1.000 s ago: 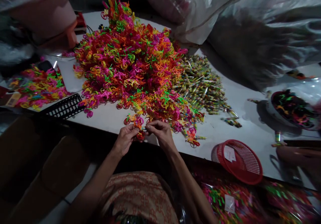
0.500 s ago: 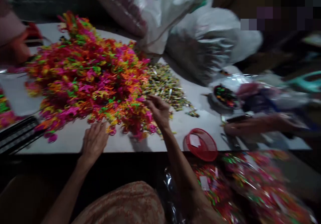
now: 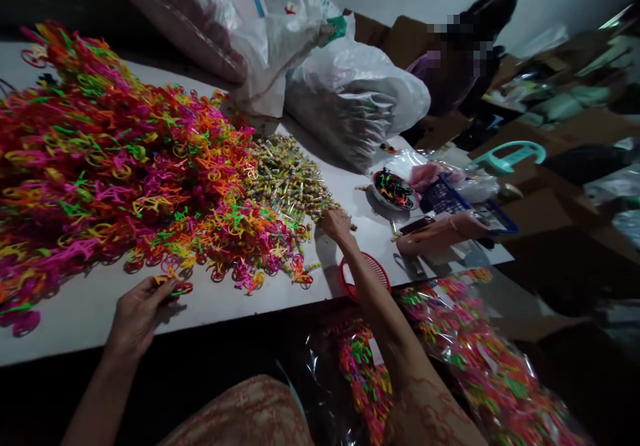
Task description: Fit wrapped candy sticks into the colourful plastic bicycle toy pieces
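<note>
A big heap of small neon plastic toy bicycles [image 3: 125, 166] in pink, orange, yellow and green covers the white table [image 3: 90, 313]. My left hand [image 3: 137, 313] rests at the heap's near edge, its fingers closed on one small toy bicycle [image 3: 173, 286]. My right hand [image 3: 336, 223] is stretched out to the right, with its fingers curled down onto a pile of small wrapped sticks [image 3: 287, 179] beside the heap. What its fingertips grip is hidden.
A red mesh basket [image 3: 367, 276] sits at the table's edge under my right forearm. Another person's hand [image 3: 430, 233] lies by a bowl of toys [image 3: 395, 189] and a blue basket [image 3: 450, 196]. Large plastic sacks [image 3: 350, 99] stand behind. Bags of packed toys [image 3: 450, 346] lie below.
The view has swung right. My hands, together on one toy a second ago, have parted: the left stays by the heap with a toy, the right has reached to the wrapped sticks.
</note>
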The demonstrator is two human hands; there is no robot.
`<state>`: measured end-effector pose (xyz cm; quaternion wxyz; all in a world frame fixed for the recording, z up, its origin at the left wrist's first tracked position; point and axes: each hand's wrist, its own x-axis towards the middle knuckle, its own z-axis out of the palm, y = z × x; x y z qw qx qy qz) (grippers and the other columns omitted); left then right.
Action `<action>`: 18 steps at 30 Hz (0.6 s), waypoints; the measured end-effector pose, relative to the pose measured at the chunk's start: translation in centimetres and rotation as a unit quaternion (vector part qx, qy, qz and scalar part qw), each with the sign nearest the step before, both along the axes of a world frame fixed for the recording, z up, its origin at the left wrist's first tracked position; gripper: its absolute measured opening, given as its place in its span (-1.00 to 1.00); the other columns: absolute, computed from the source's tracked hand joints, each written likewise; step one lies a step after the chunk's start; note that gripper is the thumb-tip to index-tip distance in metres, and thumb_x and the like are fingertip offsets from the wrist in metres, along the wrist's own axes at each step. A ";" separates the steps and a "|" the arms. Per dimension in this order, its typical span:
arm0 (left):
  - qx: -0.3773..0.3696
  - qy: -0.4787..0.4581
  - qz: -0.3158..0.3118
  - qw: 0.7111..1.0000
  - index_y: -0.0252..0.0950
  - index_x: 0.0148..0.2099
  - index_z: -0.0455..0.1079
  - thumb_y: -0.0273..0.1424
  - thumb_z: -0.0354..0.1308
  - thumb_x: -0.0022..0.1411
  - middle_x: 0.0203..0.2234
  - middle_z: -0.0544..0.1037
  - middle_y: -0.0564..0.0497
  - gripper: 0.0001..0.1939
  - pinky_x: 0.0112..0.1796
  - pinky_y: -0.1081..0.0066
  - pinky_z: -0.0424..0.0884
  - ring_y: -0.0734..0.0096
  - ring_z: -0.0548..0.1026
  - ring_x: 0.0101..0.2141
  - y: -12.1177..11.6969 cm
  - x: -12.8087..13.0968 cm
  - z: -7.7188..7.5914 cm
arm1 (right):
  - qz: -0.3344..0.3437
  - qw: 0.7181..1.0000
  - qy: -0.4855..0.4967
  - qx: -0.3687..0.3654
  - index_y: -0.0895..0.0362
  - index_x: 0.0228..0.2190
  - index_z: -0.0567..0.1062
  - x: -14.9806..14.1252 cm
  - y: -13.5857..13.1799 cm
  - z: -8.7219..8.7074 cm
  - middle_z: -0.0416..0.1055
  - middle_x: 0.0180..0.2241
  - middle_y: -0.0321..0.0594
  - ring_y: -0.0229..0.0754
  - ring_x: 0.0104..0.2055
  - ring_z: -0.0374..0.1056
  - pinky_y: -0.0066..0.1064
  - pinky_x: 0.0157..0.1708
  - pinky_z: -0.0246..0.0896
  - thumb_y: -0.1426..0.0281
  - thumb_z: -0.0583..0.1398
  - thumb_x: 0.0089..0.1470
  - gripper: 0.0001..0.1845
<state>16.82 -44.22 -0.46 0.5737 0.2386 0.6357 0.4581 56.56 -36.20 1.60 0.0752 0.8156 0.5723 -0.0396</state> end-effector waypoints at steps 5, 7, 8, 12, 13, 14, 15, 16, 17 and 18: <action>-0.001 -0.095 -0.005 0.995 -0.37 -0.43 0.45 -0.36 0.42 -0.38 -0.55 0.56 0.04 -0.64 -0.60 0.53 0.40 0.53 0.42 -0.59 -0.7 2.4 -0.1 | 0.036 0.999 0.004 -0.007 0.15 -0.15 0.51 -0.5 -0.4 -1.1 0.46 -0.10 0.02 0.02 0.00 0.29 -0.29 -0.12 0.12 0.51 0.05 0.08 -0.67; 0.016 -0.120 -0.011 0.993 -0.37 -0.44 0.46 -0.36 0.43 -0.37 -0.55 0.55 0.05 -0.64 -0.60 0.56 0.39 0.56 0.41 -0.58 -0.9 3.3 -0.1 | 0.032 0.999 0.027 0.024 0.17 -0.20 0.51 -0.9 -1.0 -1.1 0.47 -0.15 0.00 0.00 -0.06 0.32 -0.28 -0.16 0.14 0.49 0.07 0.05 -0.70; 0.022 -0.130 -0.013 0.991 -0.37 -0.44 0.47 -0.35 0.44 -0.37 -0.54 0.54 0.05 -0.65 -0.59 0.56 0.39 0.56 0.41 -0.57 -1.0 3.6 0.0 | 0.024 0.996 0.055 0.069 0.18 -0.25 0.51 -1.2 -1.4 -1.0 0.47 -0.18 -0.01 -0.01 -0.10 0.33 -0.29 -0.18 0.15 0.47 0.07 0.04 -0.74; 0.031 -0.155 -0.023 0.987 -0.37 -0.44 0.48 -0.33 0.45 -0.35 -0.53 0.55 0.03 -0.64 -0.58 0.56 0.39 0.51 0.45 -0.52 -1.3 4.6 0.7 | -0.007 0.886 0.360 0.293 0.16 -0.37 0.47 -4.7 -4.3 0.1 0.43 -0.40 -0.18 -0.19 -0.39 0.32 -0.36 -0.39 0.19 0.28 0.14 0.03 -0.79; 0.032 -0.159 -0.031 0.986 -0.37 -0.43 0.48 -0.32 0.45 -0.35 -0.54 0.54 0.03 -0.64 -0.59 0.56 0.39 0.50 0.45 -0.52 -1.3 4.8 1.0 | -0.004 0.836 0.461 0.297 0.15 -0.35 0.47 -6.2 -5.3 0.5 0.41 -0.46 -0.25 -0.23 -0.47 0.29 -0.39 -0.46 0.18 0.22 0.17 0.01 -0.75; 0.033 -0.164 -0.041 0.985 -0.37 -0.43 0.48 -0.32 0.45 -0.34 -0.55 0.54 0.03 -0.64 -0.59 0.55 0.39 0.49 0.46 -0.53 -1.4 5.0 1.2 | 0.003 0.790 0.550 0.272 0.14 -0.34 0.47 -7.8 -6.2 0.9 0.39 -0.51 -0.30 -0.27 -0.53 0.25 -0.41 -0.51 0.16 0.19 0.21 -0.02 -0.72; 0.035 -0.169 -0.055 0.984 -0.38 -0.42 0.47 -0.32 0.44 -0.32 -0.56 0.54 0.03 -0.64 -0.59 0.55 0.38 0.49 0.45 -0.54 -1.5 5.2 1.5 | 0.012 0.752 0.617 0.231 0.14 -0.35 0.49 -9.5 -7.1 1.3 0.38 -0.55 -0.33 -0.30 -0.57 0.23 -0.43 -0.53 0.14 0.18 0.25 -0.05 -0.71; 0.035 -0.174 -0.070 0.982 -0.39 -0.43 0.47 -0.31 0.43 -0.29 -0.58 0.53 0.02 -0.65 -0.60 0.55 0.37 0.49 0.45 -0.55 -1.6 5.3 1.7 | 0.021 0.720 0.669 0.185 0.14 -0.37 0.51 -11.3 -7.9 1.5 0.36 -0.58 -0.35 -0.32 -0.59 0.22 -0.44 -0.54 0.13 0.19 0.28 -0.08 -0.71; 0.033 -0.180 -0.087 0.979 -0.39 -0.43 0.47 -0.30 0.43 -0.27 -0.59 0.53 0.01 -0.66 -0.60 0.55 0.36 0.49 0.46 -0.56 -1.7 5.5 2.0 | 0.025 0.691 0.708 0.141 0.14 -0.39 0.52 -12.9 -8.5 1.7 0.35 -0.61 -0.36 -0.33 -0.60 0.21 -0.45 -0.56 0.12 0.20 0.30 -0.10 -0.72; 0.028 -0.186 -0.102 0.977 -0.40 -0.42 0.47 -0.30 0.42 -0.25 -0.60 0.53 0.00 -0.66 -0.60 0.56 0.35 0.49 0.46 -0.57 -1.9 5.6 2.2 | 0.026 0.667 0.738 0.104 0.15 -0.42 0.54 -14.3 -8.9 1.7 0.35 -0.63 -0.37 -0.35 -0.62 0.20 -0.46 -0.57 0.11 0.21 0.32 -0.12 -0.74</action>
